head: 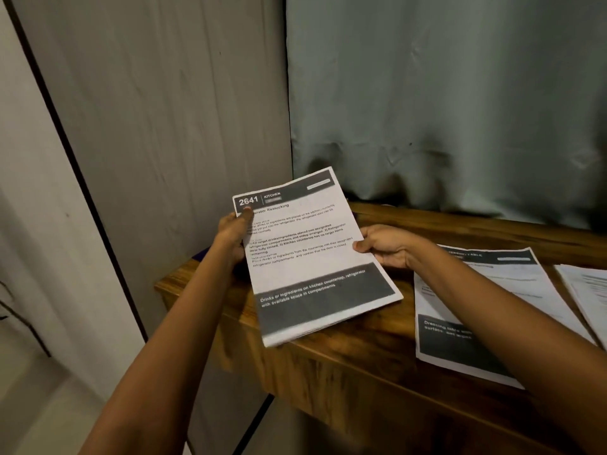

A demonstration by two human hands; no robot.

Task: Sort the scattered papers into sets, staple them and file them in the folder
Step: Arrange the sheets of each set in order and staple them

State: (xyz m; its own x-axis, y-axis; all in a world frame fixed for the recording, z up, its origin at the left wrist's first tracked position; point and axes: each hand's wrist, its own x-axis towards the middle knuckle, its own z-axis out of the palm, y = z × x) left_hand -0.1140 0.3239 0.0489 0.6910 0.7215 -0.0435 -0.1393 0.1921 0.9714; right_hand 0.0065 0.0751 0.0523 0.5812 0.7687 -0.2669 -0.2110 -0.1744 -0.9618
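We see a thin stack (308, 254) of flat white printed sheets with dark header and footer bands, held tilted above the corner of the grained wooden counter (371, 349). The left hand (231, 234) pinches its upper left edge, thumb on top; the right hand (384, 246) grips its right edge likewise, the fingers of both curled underneath. Another sheet (476, 303) and a pile (588, 290) lie flat to the right. A creased curtain (443, 110) hangs behind.
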